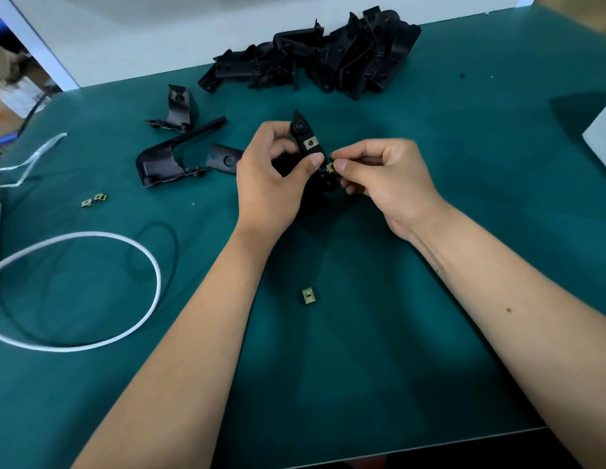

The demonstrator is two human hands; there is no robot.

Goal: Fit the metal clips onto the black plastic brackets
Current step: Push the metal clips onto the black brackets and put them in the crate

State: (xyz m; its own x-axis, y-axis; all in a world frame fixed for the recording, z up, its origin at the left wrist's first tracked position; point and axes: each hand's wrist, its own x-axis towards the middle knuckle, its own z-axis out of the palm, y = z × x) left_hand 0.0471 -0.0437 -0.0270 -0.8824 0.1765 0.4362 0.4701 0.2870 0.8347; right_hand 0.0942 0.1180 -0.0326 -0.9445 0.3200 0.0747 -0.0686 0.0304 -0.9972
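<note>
A: Nearest?
B: Loose brass-coloured metal clip (310,296) on the green table mat (396,333), between the forearms.
A: Hands?
B: Left hand (271,177) grips a black plastic bracket (306,143), one clip fitted. Right hand (383,177) pinches a second small metal clip (330,168) against it.
A: Behind?
B: Pile of black brackets (328,59) at the far edge.

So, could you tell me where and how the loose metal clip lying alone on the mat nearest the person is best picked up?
Pinch the loose metal clip across its two long edges, coming straight down from above. It lies flat on the green mat with bare mat all round, so probably either hand could reach those edges unobstructed.
</note>
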